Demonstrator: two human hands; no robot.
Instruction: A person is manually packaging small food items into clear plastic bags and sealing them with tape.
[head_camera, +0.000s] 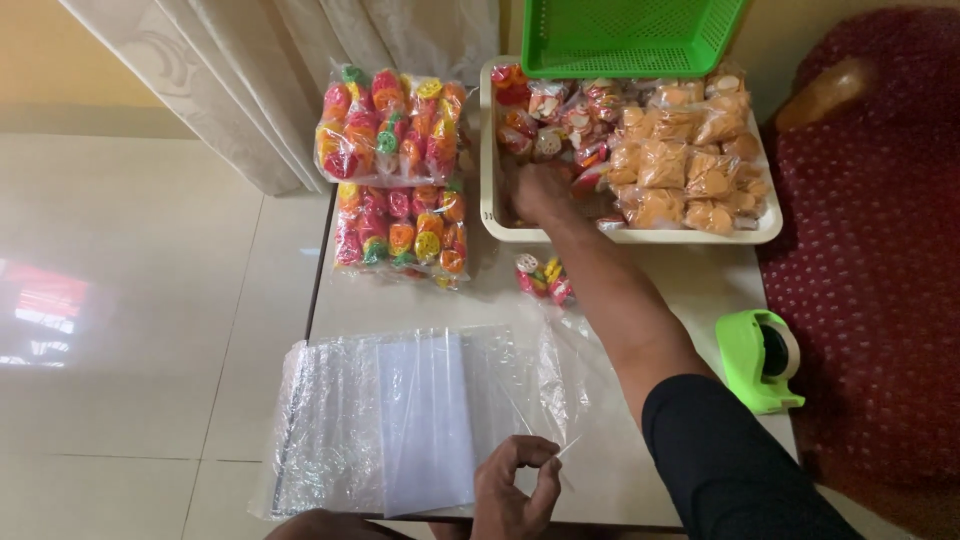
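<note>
- While the person leans over the pale low table (690, 290), the biggest thing on it is the cream tray (487, 190) at the far edge, packed with small sealed snack packets: red-and-white ones (560, 125) on its left half, orange ones (690, 165) on its right.
- A green mesh basket (630, 35) rests across the tray's far rim.
- Nearer, a stack of clear plastic bags (400, 420) lies flat at the table's near edge, its long side running left to right.
- Left of the tray sit two big bundles of multicoloured wheel-shaped snacks (390, 125), one behind the other.
- A green tape dispenser (760, 358) stands at the right edge, well apart from both hands.
- The right hand (540, 190) stretches straight away from the body into the tray's left half, fingers curled down among the red-and-white packets; whether it has closed on one I cannot tell.
- The left hand (515, 490) stays close to the body, thumb and forefinger pinched on a thin edge of clear plastic by the stack.
- So the packets lie ahead of the person, the right hand on them and the left far short.
- One small packet (540, 278) lies loose between tray and bags, just left of the right forearm; it looks crinkly, clear, with red, white and yellow pieces inside.
</note>
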